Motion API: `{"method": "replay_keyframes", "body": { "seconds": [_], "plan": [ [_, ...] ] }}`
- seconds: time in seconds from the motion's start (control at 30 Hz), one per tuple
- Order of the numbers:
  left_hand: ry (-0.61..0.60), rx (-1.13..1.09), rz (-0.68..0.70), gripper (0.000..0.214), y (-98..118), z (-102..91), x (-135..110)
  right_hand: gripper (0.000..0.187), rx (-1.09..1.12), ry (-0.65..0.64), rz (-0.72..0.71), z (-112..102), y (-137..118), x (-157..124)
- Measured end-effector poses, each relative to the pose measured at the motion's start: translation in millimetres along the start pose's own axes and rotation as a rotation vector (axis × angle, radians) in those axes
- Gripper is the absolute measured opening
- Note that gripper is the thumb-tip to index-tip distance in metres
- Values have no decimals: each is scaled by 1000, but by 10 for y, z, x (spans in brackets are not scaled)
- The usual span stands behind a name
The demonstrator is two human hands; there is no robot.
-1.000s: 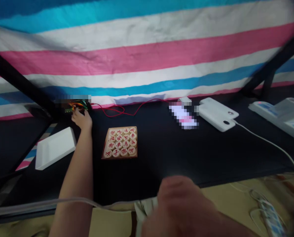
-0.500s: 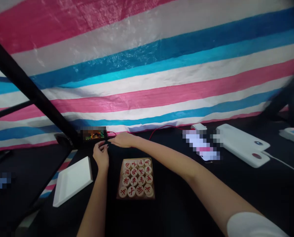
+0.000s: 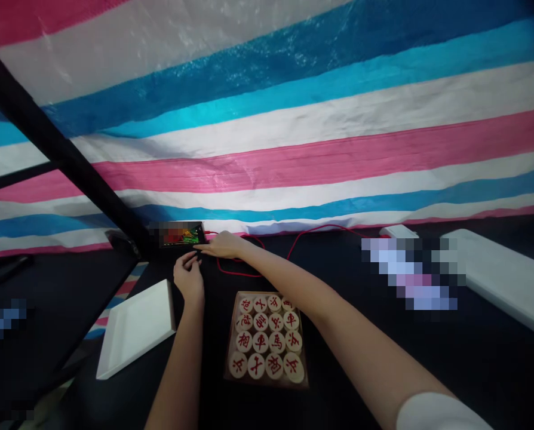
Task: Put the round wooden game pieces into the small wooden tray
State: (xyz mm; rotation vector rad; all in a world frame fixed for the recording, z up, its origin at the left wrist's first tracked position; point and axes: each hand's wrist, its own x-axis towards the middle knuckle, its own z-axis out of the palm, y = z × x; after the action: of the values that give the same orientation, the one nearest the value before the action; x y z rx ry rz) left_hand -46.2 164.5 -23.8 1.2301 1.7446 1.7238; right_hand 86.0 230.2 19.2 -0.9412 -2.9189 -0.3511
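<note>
A phone [image 3: 181, 235] with a lit, colourful screen leans at the back against the striped sheet, a red cable plugged into its right end. My right hand [image 3: 224, 245] reaches to it, index finger stretched out; the fingertip is at the lower right of the screen, though contact is hard to tell. Just below, my left hand [image 3: 189, 278] hovers with loosely bent fingers apart and nothing in them. Between my forearms sits a box [image 3: 267, 382] of round Chinese chess pieces [image 3: 260, 341] with red characters, set in rows. My right forearm covers its upper right corner.
A white box lid [image 3: 137, 328] lies left of my left forearm. On the right are a pixelated phone [image 3: 408, 275], a small white block [image 3: 399, 232] and a large white device [image 3: 500, 275]. A red cable [image 3: 294, 243] runs along the back. A black post [image 3: 70, 158] slants at left.
The view has shifted, so the box and right-side things appear lower or farther right. My right index finger has come to the phone's screen edge. My left hand stays nearly the same.
</note>
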Motion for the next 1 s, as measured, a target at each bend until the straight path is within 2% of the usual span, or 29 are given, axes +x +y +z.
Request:
{"method": "replay_keyframes", "body": {
  "seconds": [0.13, 0.83, 1.0],
  "plan": [
    [25, -40, -31, 28, -4, 29, 1, 45, 19, -5, 20, 30, 27, 37],
    [-89, -24, 9, 27, -14, 48, 1, 48, -25, -42, 44, 74, 15, 101],
    [-101, -15, 20, 27, 9, 44, -20, 47, 3, -88, 8, -22, 9, 59]
  ]
}}
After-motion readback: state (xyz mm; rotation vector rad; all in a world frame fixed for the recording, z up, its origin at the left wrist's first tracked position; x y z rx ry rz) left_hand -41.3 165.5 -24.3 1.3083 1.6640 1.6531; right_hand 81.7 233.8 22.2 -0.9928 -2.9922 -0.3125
